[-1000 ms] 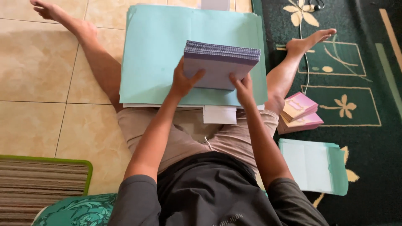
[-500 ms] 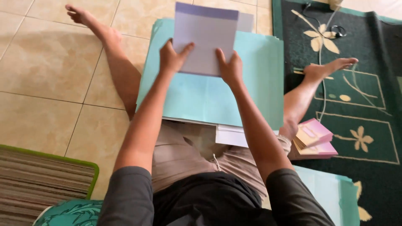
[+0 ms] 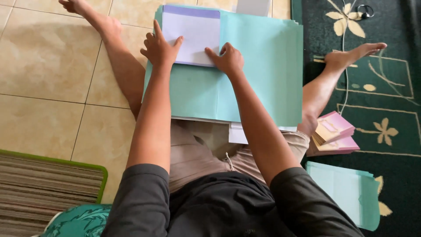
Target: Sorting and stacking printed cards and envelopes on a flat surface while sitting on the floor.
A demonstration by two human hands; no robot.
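Both hands, left [image 3: 160, 47] and right [image 3: 228, 59], press flat on a white paper stack [image 3: 191, 34] atop teal sheets [image 3: 263, 74] at twelve o'clock. Beige tiles [image 3: 48, 66] lie at nine, green rug [image 3: 390, 114] at three.

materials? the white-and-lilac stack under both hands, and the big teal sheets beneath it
White-and-lilac stack: likely paper, matte; thin layered edges, flat under the left hand and right hand. Big teal sheets: probably thin card or paper, matte, with stacked offset edges.
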